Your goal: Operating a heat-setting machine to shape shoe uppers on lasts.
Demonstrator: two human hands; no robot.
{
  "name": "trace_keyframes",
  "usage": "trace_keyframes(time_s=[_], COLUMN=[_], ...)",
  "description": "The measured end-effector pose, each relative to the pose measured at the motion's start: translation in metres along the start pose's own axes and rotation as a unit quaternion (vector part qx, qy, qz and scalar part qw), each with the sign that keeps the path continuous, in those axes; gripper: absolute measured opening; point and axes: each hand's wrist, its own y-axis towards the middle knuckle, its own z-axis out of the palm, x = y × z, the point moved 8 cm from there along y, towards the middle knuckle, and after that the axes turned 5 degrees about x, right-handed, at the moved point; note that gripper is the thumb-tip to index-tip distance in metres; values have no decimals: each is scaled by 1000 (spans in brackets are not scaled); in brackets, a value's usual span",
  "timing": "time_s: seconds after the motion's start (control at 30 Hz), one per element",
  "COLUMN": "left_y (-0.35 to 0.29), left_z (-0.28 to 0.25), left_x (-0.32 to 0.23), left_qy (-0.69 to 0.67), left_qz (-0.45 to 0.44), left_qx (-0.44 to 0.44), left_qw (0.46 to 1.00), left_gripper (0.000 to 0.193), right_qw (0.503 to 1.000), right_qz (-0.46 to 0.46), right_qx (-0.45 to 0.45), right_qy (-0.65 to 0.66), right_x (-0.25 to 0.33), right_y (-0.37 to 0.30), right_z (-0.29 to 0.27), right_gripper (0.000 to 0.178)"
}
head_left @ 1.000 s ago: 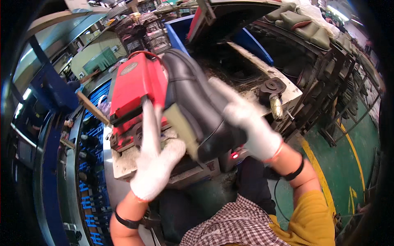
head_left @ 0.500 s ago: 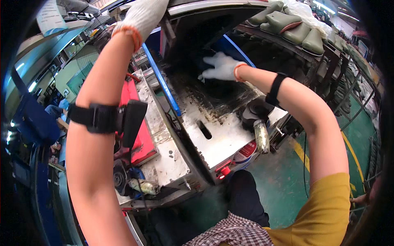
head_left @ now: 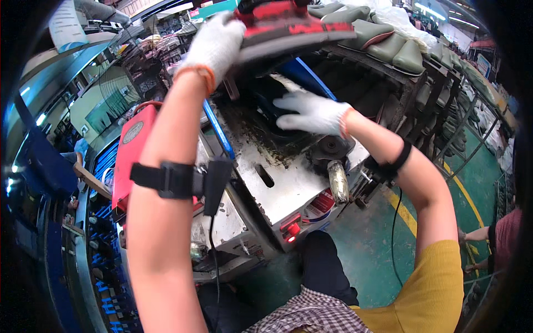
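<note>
My left hand [head_left: 215,47], in a white knit glove with an orange cuff, is closed on the left edge of a heavy red-and-black hinged lid [head_left: 300,26]. The lid is tilted above a worktop machine. Below it my right hand [head_left: 313,114], gloved the same way, has its fingers spread. It is over a dark, glossy shape [head_left: 264,105] in the shadow under the lid; whether it touches that shape I cannot tell. A white metal worktop [head_left: 288,186] with dark grime and a slot lies in front.
Blue bars [head_left: 219,130] flank the machine. A black round fitting with a wrapped handle [head_left: 337,180] sits at the worktop's right corner. Olive boots [head_left: 383,41] lie on a rack at the far right. A red box [head_left: 130,150] stands at left. Another person's arms [head_left: 477,236] show at right.
The lid's red upper side has come into view where its dark underside showed. My left hand has moved right and down, and the right hand slightly nearer me. The view has shifted too.
</note>
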Motion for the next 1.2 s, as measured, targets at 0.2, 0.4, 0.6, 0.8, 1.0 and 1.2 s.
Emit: trace_keyframes(time_s=[0.2,0.4,0.6,0.8,1.0,1.2], left_y=[-103,-184,-215,-218,-219,-225], left_z=[63,124,154,158,148,52], left_x=[-52,-59,-59,-62,-51,-74], left_qy=[-109,16,101,118,82,30], left_qz=[-171,-160,-163,-157,-217,-126], left_qx=[19,-2,11,-3,68,193], left_qw=[979,987,981,981,970,973], left_gripper=[62,61,64,69,71,57], right_qw=[992,967,936,860,829,873], right_qz=[-62,-21,-55,83,162,-35], right_qx=[-107,-239,-309,-481,-501,-468], right_qy=[-18,-85,-159,-151,-188,-130], right_x=[83,101,95,8,-35,66], right_y=[-141,-182,-190,-216,-177,-156], right_z=[8,45,41,11,-21,10], right_gripper=[53,31,25,36,24,27])
